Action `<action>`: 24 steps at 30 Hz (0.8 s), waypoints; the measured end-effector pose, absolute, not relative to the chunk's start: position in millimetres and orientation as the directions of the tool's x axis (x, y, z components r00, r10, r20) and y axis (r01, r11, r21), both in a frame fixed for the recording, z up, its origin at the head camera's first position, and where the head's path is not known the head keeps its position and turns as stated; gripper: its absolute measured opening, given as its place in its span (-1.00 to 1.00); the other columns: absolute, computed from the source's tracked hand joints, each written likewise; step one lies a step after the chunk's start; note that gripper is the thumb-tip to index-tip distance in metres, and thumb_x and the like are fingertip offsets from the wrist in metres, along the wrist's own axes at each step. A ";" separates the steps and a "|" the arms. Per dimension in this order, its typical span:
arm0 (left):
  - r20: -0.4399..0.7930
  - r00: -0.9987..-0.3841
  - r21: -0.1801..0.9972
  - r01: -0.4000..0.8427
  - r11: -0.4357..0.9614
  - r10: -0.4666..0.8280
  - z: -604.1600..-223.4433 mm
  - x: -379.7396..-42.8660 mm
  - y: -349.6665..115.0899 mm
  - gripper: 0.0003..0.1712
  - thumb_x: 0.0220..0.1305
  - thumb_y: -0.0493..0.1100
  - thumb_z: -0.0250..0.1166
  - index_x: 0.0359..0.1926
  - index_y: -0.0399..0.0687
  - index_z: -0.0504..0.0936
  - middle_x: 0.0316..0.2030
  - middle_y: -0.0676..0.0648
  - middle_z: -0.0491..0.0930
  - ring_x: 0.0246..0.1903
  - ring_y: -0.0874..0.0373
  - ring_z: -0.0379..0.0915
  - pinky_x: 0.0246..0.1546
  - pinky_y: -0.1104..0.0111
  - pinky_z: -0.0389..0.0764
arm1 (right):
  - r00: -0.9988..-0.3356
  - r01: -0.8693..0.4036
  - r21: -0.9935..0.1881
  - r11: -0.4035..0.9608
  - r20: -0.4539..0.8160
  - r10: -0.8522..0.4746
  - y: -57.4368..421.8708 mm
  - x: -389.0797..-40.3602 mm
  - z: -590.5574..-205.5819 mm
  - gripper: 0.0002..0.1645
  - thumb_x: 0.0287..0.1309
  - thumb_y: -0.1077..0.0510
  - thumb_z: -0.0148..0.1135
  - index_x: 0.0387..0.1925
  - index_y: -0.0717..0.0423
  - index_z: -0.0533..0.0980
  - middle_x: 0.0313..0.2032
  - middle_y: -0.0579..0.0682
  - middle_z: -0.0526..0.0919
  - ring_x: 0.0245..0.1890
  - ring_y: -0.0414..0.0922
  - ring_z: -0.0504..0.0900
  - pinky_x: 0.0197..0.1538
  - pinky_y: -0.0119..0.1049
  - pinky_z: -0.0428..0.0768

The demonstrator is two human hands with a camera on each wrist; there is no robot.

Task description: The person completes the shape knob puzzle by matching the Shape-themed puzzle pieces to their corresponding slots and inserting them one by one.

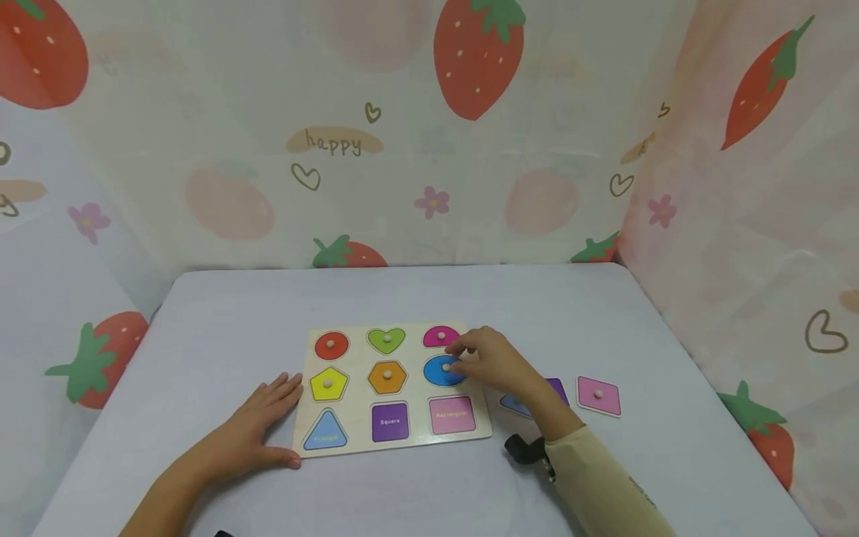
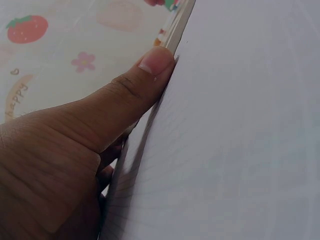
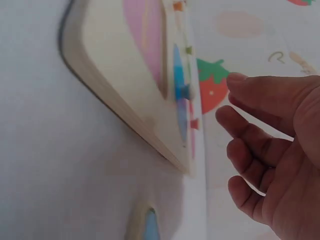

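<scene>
A wooden shape puzzle board (image 1: 356,399) lies on the white table. My left hand (image 1: 258,421) rests at its left edge, fingers spread, the thumb (image 2: 157,61) against the edge near the front corner. Over the board's right side hovers my right hand (image 1: 493,362), thumb and fingers parted with nothing between them. Nearest to it is the blue oval piece (image 1: 439,371) in its slot; its knob (image 3: 186,92) stands apart from the fingertips in the right wrist view. The triangle (image 1: 325,431), square (image 1: 390,422) and rectangle (image 1: 452,415) slots in the front row hold no pieces.
Right of the board lie a pink rectangle piece (image 1: 599,395), a purple piece (image 1: 558,389) and a blue piece (image 1: 515,405), the last two partly hidden by the right forearm. A black strap-like object (image 1: 523,450) is at the right wrist. Strawberry-printed curtains (image 1: 403,194) surround the table.
</scene>
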State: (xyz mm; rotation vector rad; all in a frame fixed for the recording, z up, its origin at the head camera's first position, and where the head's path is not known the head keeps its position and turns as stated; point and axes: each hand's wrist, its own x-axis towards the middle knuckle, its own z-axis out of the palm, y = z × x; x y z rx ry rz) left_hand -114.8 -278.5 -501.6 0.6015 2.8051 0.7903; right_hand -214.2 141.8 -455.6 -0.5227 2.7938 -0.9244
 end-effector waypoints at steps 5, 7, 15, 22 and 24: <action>-0.059 -0.907 0.527 0.326 0.785 0.416 -501.9 -116.3 -277.5 0.44 -0.21 0.56 0.47 0.58 -0.08 0.19 0.61 -0.06 0.06 0.62 -0.15 -0.23 0.60 0.38 -0.44 | -0.922 -0.324 -0.613 0.721 0.036 -0.385 157.0 -210.5 -447.8 -0.66 0.23 0.06 0.46 0.03 -0.04 0.71 -0.05 -0.14 0.71 0.06 -0.06 0.55 0.15 -0.07 0.65; -0.062 -0.908 0.529 0.322 0.785 0.414 -502.4 -116.4 -277.4 0.44 -0.21 0.56 0.47 0.58 -0.09 0.19 0.61 -0.06 0.06 0.62 -0.15 -0.24 0.59 0.40 -0.45 | -0.917 -0.349 -0.608 0.713 0.063 -0.394 162.1 -208.5 -446.4 -0.67 0.23 0.08 0.46 0.03 -0.04 0.71 -0.04 -0.13 0.72 0.05 -0.05 0.56 0.15 -0.05 0.64; -0.056 -0.908 0.533 0.324 0.782 0.414 -501.3 -114.6 -278.0 0.44 -0.21 0.54 0.48 0.58 -0.11 0.19 0.61 -0.07 0.07 0.61 -0.18 -0.23 0.53 0.51 -0.52 | -0.901 -0.413 -0.578 0.704 0.144 -0.410 184.9 -199.2 -446.1 -0.72 0.23 0.11 0.46 -0.02 -0.02 0.72 -0.08 -0.16 0.73 0.04 -0.07 0.57 0.17 0.01 0.63; -0.050 -0.907 0.537 0.329 0.777 0.418 -502.2 -115.3 -278.0 0.44 -0.21 0.55 0.48 0.58 -0.13 0.20 0.61 -0.09 0.07 0.61 -0.19 -0.23 0.56 0.46 -0.50 | -0.901 -0.421 -0.571 0.704 0.177 -0.396 201.0 -191.8 -444.6 -0.74 0.22 0.13 0.47 -0.05 0.02 0.73 -0.09 -0.16 0.74 0.04 -0.10 0.57 0.16 0.00 0.63; -0.056 -0.909 0.539 0.321 0.779 0.413 -503.3 -115.7 -277.5 0.44 -0.22 0.54 0.49 0.58 -0.11 0.20 0.61 -0.07 0.07 0.61 -0.17 -0.23 0.53 0.52 -0.53 | -0.904 -0.419 -0.563 0.712 0.183 -0.387 205.6 -189.8 -446.0 -0.74 0.21 0.12 0.47 -0.05 0.02 0.73 -0.10 -0.17 0.74 0.04 -0.11 0.56 0.16 0.00 0.64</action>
